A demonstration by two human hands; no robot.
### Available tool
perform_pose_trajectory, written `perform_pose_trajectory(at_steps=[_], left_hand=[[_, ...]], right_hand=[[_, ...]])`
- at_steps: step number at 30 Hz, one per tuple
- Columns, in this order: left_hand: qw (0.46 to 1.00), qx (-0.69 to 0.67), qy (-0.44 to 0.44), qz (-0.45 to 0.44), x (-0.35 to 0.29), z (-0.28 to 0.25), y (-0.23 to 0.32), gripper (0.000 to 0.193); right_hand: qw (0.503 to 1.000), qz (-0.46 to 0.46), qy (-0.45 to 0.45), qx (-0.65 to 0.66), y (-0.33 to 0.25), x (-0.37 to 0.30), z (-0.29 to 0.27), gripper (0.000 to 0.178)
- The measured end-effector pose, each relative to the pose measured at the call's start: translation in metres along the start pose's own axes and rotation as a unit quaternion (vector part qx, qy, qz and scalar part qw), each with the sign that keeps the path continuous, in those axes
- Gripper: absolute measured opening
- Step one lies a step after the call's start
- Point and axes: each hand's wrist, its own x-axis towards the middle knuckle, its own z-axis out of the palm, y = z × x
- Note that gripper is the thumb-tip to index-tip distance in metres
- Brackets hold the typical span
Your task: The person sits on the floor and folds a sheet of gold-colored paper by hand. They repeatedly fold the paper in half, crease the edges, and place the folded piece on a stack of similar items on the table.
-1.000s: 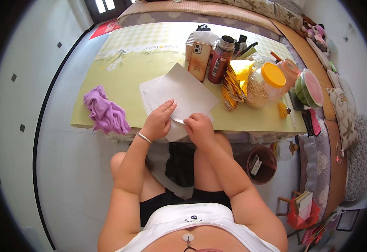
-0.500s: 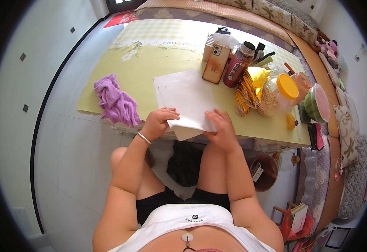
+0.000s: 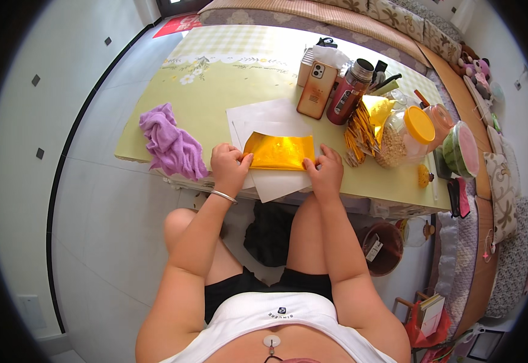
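Observation:
A shiny gold foil sheet (image 3: 279,151) lies over white sheets of paper (image 3: 271,184) near the front edge of the table. My left hand (image 3: 227,167) pinches its near left corner between thumb and fingers. At the near right corner, my right hand (image 3: 327,171) grips the same sheet. The near edge looks slightly raised or folded; how many layers it has cannot be made out. One corner of the white paper sticks out past the table edge toward me.
A purple cloth (image 3: 173,142) lies left. To the right stand a phone (image 3: 318,89), a red flask (image 3: 349,94), gold packets (image 3: 363,130), a yellow-lidded jar (image 3: 400,136) and a cut watermelon (image 3: 461,150). Below the table are a bin (image 3: 383,248) and a black bag (image 3: 268,233).
The gold side now shows between my hands, where only white paper showed before. My right hand has moved slightly away from me, and its fingers have closed into a pinch.

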Motion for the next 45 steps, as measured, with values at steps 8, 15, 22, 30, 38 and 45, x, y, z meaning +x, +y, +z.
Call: perform_pose_trajectory(at_steps=[8, 15, 22, 30, 38, 45], left_hand=[[0.999, 0.051, 0.011, -0.009, 0.0, 0.001, 0.01, 0.029], [0.996, 0.087, -0.003, 0.009, 0.001, -0.003, 0.012, 0.022], [0.976, 0.02, -0.106, 0.189, 0.004, 0.008, -0.009, 0.031], [0.959, 0.092, -0.211, 0.166, -0.004, 0.012, 0.019, 0.047], [0.927, 0.27, -0.257, 0.044, -0.001, 0.0, 0.009, 0.069], [0.964, 0.226, -0.139, 0.023, 0.015, 0.005, -0.015, 0.068]], right_hand=[[0.999, 0.007, -0.015, -0.027, -0.002, -0.001, -0.003, 0.028], [0.999, -0.007, -0.008, -0.037, 0.001, -0.002, -0.001, 0.026], [0.999, -0.016, -0.025, -0.038, 0.0, -0.002, -0.001, 0.027], [0.951, -0.232, -0.141, -0.147, -0.031, -0.023, 0.022, 0.068], [0.941, -0.158, -0.244, -0.172, -0.032, -0.046, -0.005, 0.095], [0.986, -0.11, -0.03, -0.118, -0.011, -0.027, -0.02, 0.057]])
